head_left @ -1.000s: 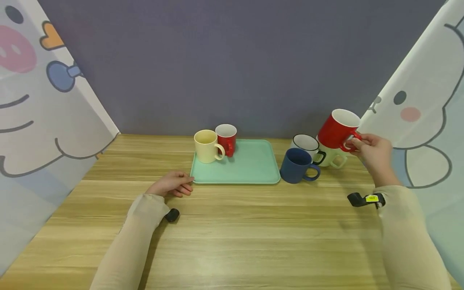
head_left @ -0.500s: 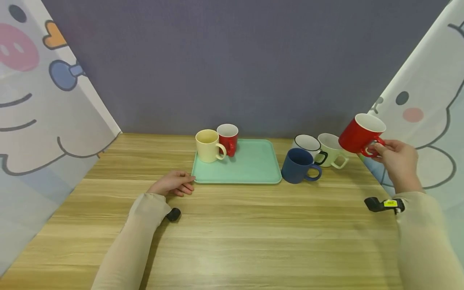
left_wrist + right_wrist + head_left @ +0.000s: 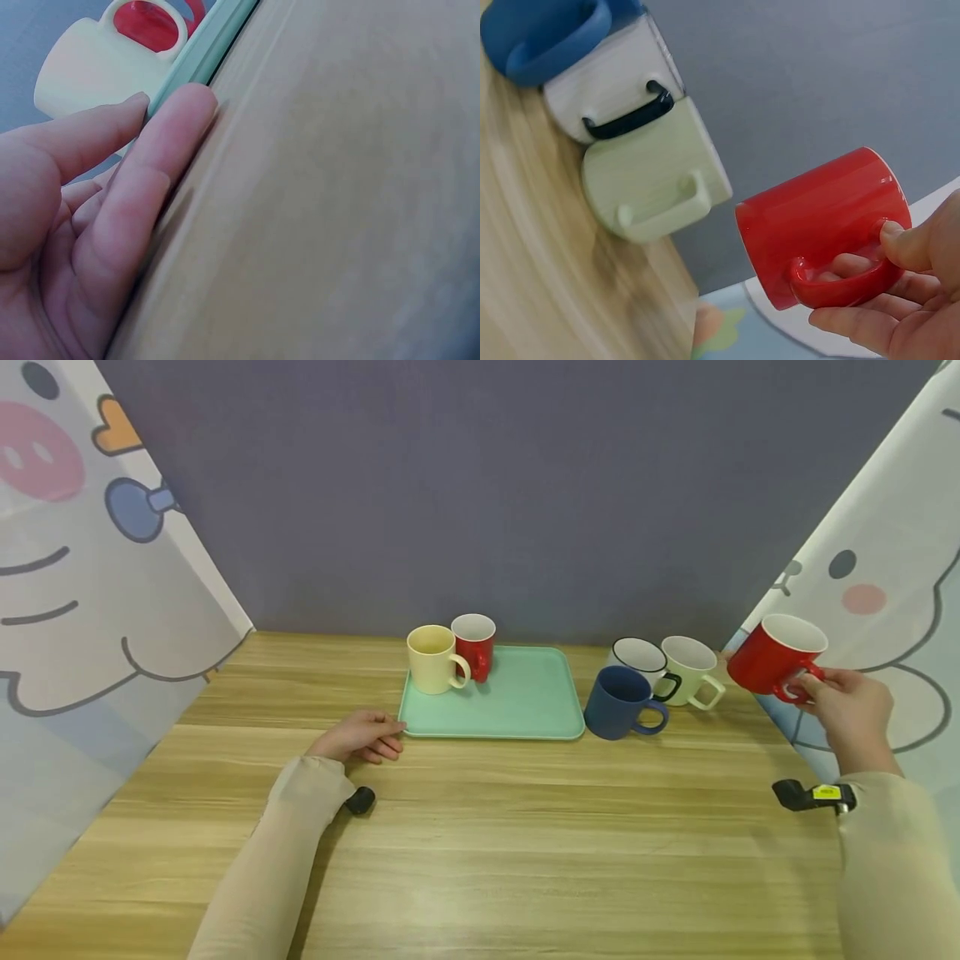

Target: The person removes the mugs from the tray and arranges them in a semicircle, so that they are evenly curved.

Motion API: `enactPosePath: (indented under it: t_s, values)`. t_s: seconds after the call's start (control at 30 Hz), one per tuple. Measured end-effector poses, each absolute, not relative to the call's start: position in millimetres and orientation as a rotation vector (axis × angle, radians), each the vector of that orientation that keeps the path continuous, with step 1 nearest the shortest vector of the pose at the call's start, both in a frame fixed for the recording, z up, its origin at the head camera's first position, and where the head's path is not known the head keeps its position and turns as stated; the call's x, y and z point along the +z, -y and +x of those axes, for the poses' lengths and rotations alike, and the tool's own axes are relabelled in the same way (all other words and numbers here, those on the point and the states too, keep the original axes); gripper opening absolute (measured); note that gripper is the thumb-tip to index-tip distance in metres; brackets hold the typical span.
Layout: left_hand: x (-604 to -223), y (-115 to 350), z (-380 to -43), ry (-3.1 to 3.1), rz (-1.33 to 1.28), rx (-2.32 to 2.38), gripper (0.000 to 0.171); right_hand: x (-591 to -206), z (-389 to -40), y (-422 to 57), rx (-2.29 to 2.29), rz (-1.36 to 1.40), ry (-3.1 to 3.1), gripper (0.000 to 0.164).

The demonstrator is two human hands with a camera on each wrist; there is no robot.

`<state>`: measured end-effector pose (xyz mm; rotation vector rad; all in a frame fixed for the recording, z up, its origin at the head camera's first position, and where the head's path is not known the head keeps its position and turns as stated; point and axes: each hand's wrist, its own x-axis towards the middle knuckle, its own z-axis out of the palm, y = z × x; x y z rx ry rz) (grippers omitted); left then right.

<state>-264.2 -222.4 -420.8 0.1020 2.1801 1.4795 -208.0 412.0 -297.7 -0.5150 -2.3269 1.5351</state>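
Mug [image 3: 768, 662] in red is tilted, off the table [image 3: 555, 843] at far right; right hand [image 3: 857, 712] grips its handle. Pale green mug [image 3: 690, 667] near it, apart. Left hand [image 3: 356, 737] pinches near-left corner of green tray [image 3: 521, 703], which bears yellow mug [image 3: 431, 670] and second red mug [image 3: 471, 653]. Step looks like a carry, mug not yet down; setting it down calls for levelling, lowering, then letting go.
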Motion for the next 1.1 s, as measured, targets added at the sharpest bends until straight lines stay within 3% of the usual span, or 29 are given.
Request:
enactPosePath:
  t_s: [0.13,0.33,0.57,0.77,1.0,1.1]
  values:
    - [-420,222,-264,-2.175,0.096,1.481,0.026,-306,-209,-416,1.494,-0.526,2.353,0.017]
    - [-420,222,-264,-2.167,0.108,1.493,0.028,-327,-211,-420,1.400,-0.495,2.440,0.052]
    - [-421,222,-265,-2.167,0.113,1.493,0.028,-349,-215,-422,1.359,-0.480,2.481,0.048]
    - [-421,222,-265,-2.173,0.114,1.494,0.028,-366,-221,-419,1.426,-0.427,2.444,0.026]
    - [-419,221,-263,-2.165,0.111,1.495,0.028,-376,-222,-416,1.338,-0.420,2.512,0.046]
    - [-419,221,-264,-2.158,0.113,1.494,0.028,-377,-222,-413,1.376,-0.436,2.502,0.037]
